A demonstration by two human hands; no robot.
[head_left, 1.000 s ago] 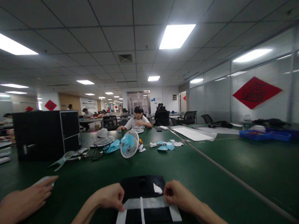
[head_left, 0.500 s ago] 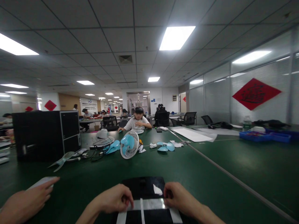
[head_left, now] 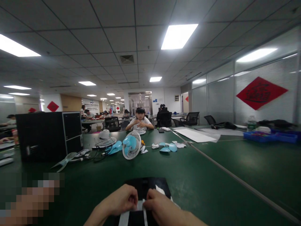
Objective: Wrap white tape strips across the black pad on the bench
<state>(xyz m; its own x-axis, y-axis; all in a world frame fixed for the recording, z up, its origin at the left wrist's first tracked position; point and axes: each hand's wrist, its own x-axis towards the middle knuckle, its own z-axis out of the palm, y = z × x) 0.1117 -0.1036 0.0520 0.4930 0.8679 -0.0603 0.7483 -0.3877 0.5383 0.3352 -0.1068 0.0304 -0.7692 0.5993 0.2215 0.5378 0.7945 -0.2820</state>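
Observation:
A flat black panel (head_left: 150, 185) lies on the green table (head_left: 207, 175) right in front of me, with white tape strips (head_left: 124, 218) across it. My left hand (head_left: 122, 199) and my right hand (head_left: 158, 207) meet over the middle of the panel. Both are closed, fingers pinching the white strip where the crossing strips meet. The hands cover most of the tape.
Another person's hand at the lower left is pixelated. A black computer case (head_left: 49, 135) stands at left. Small blue and white fans (head_left: 131, 145) and loose fan blades (head_left: 167, 147) lie mid-table. A person sits at the far side. Blue trays (head_left: 265, 136) are at right.
My right hand has slid left along the white strip until it meets my left hand at the centre. The camera view shifted slightly.

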